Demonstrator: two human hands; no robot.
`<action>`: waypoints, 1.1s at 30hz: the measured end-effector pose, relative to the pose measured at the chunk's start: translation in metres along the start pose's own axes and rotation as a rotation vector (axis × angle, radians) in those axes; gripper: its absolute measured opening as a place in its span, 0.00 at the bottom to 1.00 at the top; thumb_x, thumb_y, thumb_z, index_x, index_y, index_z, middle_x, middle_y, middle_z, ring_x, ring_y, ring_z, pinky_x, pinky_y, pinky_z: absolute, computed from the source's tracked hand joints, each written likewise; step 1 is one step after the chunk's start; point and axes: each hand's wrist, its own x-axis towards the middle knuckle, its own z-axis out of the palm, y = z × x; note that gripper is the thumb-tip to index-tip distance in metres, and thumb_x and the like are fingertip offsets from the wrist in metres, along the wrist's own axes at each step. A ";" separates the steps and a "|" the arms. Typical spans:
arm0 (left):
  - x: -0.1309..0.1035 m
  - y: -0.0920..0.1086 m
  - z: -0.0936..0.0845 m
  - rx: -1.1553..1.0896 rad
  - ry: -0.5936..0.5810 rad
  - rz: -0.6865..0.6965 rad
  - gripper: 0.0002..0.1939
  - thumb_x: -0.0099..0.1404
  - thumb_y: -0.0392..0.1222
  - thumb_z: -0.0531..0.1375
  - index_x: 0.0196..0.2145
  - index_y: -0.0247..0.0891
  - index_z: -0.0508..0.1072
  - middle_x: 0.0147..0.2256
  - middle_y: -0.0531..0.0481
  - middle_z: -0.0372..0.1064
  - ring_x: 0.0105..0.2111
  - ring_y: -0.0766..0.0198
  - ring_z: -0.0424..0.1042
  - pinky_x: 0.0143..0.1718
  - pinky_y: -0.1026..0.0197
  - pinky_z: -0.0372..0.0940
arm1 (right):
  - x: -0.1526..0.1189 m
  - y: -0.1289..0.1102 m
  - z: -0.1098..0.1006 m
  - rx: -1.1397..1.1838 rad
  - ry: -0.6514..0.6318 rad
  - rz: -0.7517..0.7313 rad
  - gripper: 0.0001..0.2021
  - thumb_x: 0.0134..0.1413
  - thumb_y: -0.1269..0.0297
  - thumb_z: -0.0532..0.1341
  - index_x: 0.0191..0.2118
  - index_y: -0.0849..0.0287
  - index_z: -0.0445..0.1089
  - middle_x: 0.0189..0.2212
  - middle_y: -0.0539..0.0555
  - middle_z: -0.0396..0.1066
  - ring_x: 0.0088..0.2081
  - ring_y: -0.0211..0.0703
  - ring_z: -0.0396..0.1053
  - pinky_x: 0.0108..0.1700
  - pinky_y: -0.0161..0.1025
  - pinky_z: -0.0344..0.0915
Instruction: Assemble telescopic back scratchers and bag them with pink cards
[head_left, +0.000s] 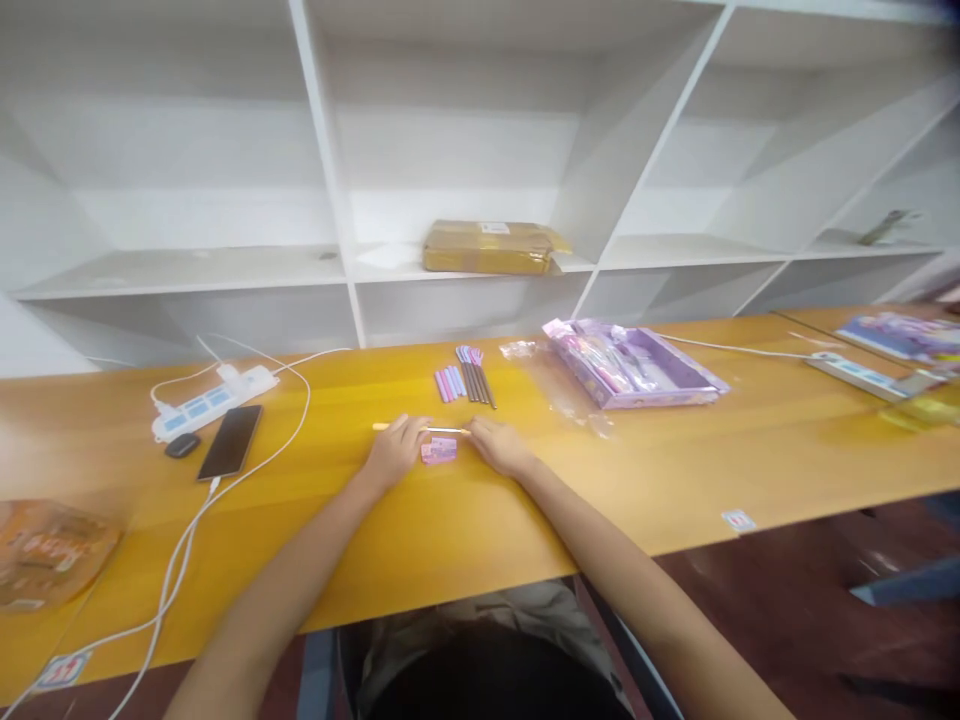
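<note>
My left hand (396, 452) is closed around a slender pen-like stick (444, 430), whose pale orange end sticks out to the left. The fingertips of my right hand (498, 446) pinch the stick's other end, so it lies level between both hands just above the table. Right below it, a small pink and purple printed paper (439, 451) lies flat. Beyond my hands are several short pink and blue tubes (450, 384) in a row. Beside them lie several dark sticks with pastel-coloured tops (475, 377).
A purple open box (652, 397) with plastic-wrapped items stands to the right, near clear wrappers. On the left are a phone (231, 442), cables, a power strip (215, 402) and an orange packet (52, 555). A taped carton (487, 248) sits on the shelf behind.
</note>
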 end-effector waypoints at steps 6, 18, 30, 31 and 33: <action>0.005 0.004 0.011 0.042 0.007 0.000 0.17 0.81 0.42 0.50 0.57 0.38 0.74 0.52 0.38 0.76 0.53 0.52 0.75 0.58 0.48 0.72 | 0.002 0.016 0.018 0.034 0.107 0.075 0.15 0.74 0.56 0.59 0.55 0.59 0.72 0.51 0.57 0.74 0.47 0.42 0.75 0.50 0.44 0.75; 0.007 -0.012 0.015 0.097 -0.100 -0.027 0.16 0.77 0.47 0.60 0.58 0.40 0.74 0.52 0.42 0.73 0.51 0.54 0.74 0.52 0.49 0.72 | 0.002 0.021 0.027 0.076 0.192 0.088 0.13 0.76 0.58 0.54 0.55 0.58 0.72 0.51 0.58 0.74 0.48 0.43 0.74 0.50 0.43 0.74; 0.008 -0.019 0.012 0.106 -0.102 0.036 0.17 0.79 0.41 0.54 0.61 0.48 0.74 0.46 0.44 0.72 0.48 0.55 0.68 0.42 0.58 0.63 | 0.000 0.017 0.027 0.136 0.170 0.109 0.16 0.77 0.58 0.47 0.55 0.55 0.69 0.52 0.61 0.73 0.51 0.49 0.73 0.51 0.43 0.70; 0.010 -0.019 0.012 0.117 -0.098 0.050 0.17 0.79 0.42 0.54 0.61 0.47 0.74 0.45 0.44 0.72 0.47 0.54 0.67 0.41 0.58 0.62 | 0.000 0.015 0.026 0.139 0.167 0.118 0.16 0.77 0.58 0.47 0.55 0.55 0.69 0.51 0.60 0.74 0.50 0.49 0.74 0.51 0.43 0.70; 0.012 -0.021 0.012 0.138 -0.090 0.076 0.16 0.80 0.44 0.54 0.60 0.46 0.75 0.43 0.43 0.71 0.46 0.53 0.67 0.39 0.58 0.61 | 0.000 0.008 0.025 0.149 0.154 0.127 0.16 0.78 0.57 0.48 0.54 0.54 0.70 0.49 0.59 0.76 0.49 0.47 0.75 0.50 0.42 0.70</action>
